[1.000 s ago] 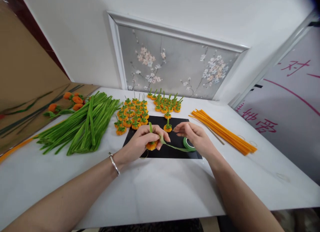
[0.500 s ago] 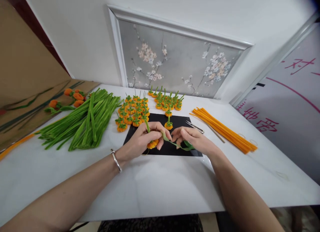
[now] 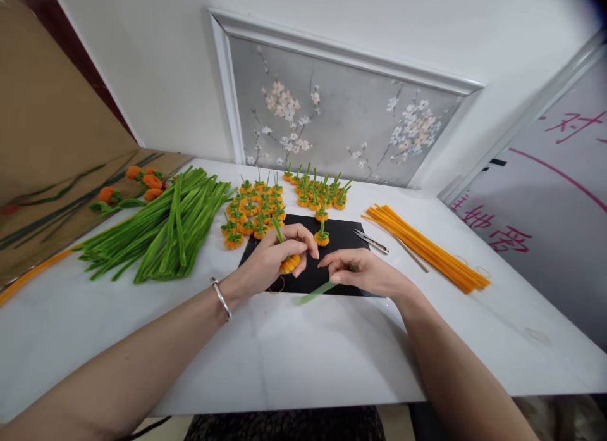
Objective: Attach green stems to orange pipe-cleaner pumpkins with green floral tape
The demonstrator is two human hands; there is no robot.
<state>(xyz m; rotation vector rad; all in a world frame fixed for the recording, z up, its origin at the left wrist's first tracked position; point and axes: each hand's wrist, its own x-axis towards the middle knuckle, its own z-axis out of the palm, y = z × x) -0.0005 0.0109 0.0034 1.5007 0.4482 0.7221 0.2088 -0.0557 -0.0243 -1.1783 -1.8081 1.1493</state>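
An orange fuzzy flower (image 3: 289, 264) with a green stem is held in my left hand (image 3: 279, 254), above the left part of a black mat (image 3: 348, 232). My right hand (image 3: 360, 270), fingers pinched together, grips a pale green tape (image 3: 317, 293) whose loose end hangs toward the mat's front edge. A gap separates my two hands. Just beyond them, a finished-looking orange flower (image 3: 321, 238) stands on the mat with its green stem up. Small metal snips (image 3: 371, 241) lie at the mat's right edge.
Green fuzzy stems (image 3: 161, 232) are heaped at the left, near orange flowers on brown paper (image 3: 152, 181). Several orange flowers (image 3: 260, 207) stand in groups behind the mat. Orange fuzzy stems (image 3: 427, 248) lie at the right on the white table (image 3: 294, 359).
The green tape has come away from my left hand and now hangs from my right hand. My fingers have moved apart slightly, and the view has shifted a little.
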